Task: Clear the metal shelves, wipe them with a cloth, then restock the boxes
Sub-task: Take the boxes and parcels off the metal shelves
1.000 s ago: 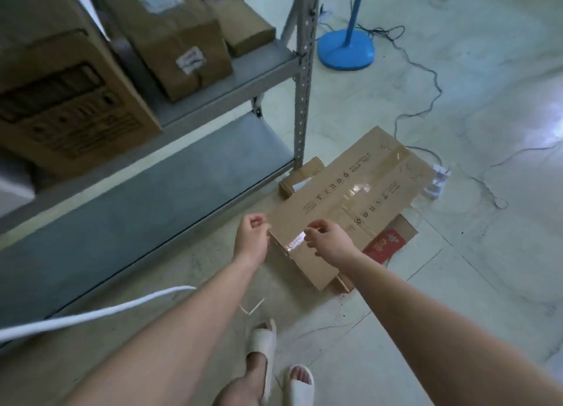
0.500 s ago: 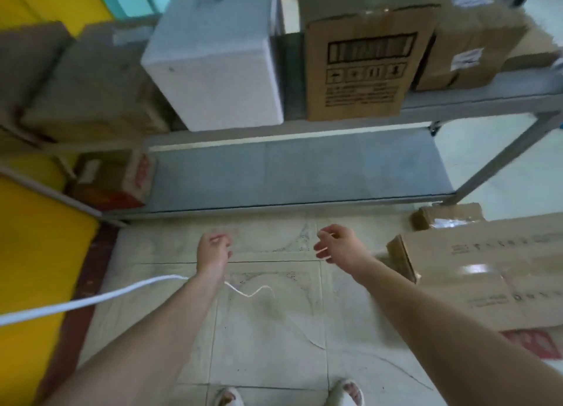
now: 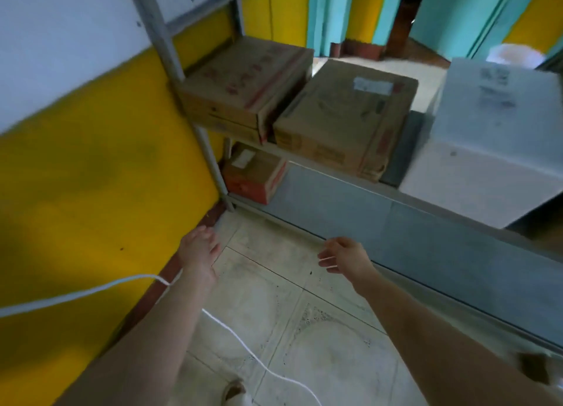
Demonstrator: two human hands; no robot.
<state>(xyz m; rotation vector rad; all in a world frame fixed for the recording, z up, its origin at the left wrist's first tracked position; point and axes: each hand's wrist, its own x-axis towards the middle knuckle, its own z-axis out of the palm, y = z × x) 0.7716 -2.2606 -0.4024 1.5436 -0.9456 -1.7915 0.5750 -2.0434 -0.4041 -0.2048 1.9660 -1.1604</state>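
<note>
The grey metal shelves [image 3: 411,232] ran lengthwise from the yellow wall [image 3: 91,162] at upper left down to lower right. The lower one was bare but for a small red-and-brown box [image 3: 253,174] at its left end. Cardboard boxes [image 3: 344,116] and a white box [image 3: 481,131] sat above. Half a second before, I had faced them squarely. My left hand [image 3: 198,256] was stretched out and my right hand [image 3: 344,255] loosely curled, both empty.

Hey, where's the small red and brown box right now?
Head view, left of centre: the small red and brown box sits at the left end of the bottom shelf, beside the corner post near the yellow wall.
</note>
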